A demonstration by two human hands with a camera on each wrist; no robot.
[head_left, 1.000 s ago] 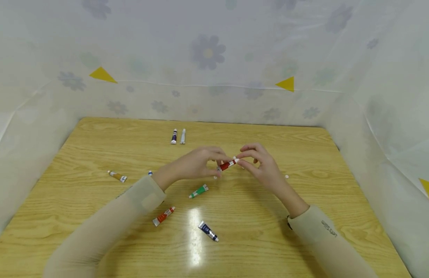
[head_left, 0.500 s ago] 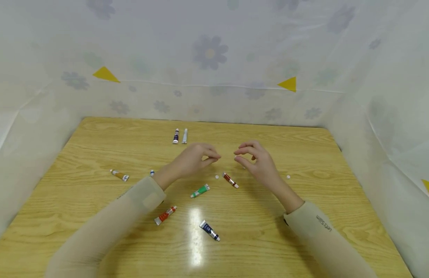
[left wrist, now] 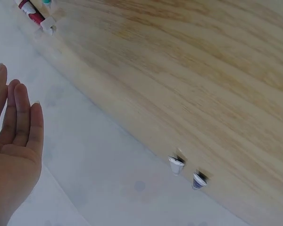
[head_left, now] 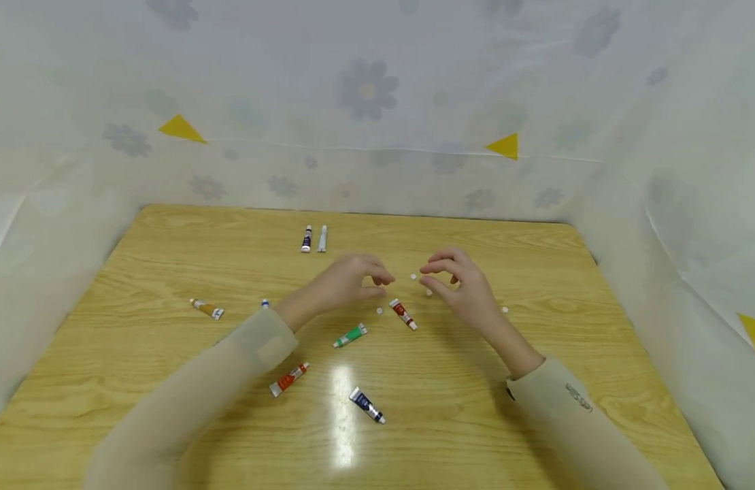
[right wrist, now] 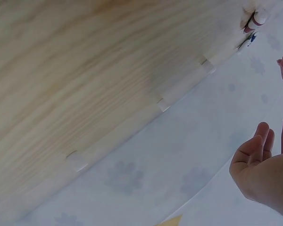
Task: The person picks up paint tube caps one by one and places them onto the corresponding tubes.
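A small red paint tube lies on the wooden table, just in front of the gap between my hands. My left hand hovers left of it with loosely curled fingers and holds nothing. In the left wrist view, the left hand shows a bare palm. Right of the tube, my right hand hangs relaxed and empty, and the right wrist view also shows my right hand bare. A tiny white cap sits between the two hands. Another white cap lies beside the tube.
Scattered tubes: green, orange-red, dark blue, brown, and a pair at the back. A blue-capped tube peeks from behind my left sleeve. One white cap lies right. Flowered sheeting walls the table.
A second ago both hands held the red tube between them. They let it go, it now lies on the table, and the hands have parted slightly.
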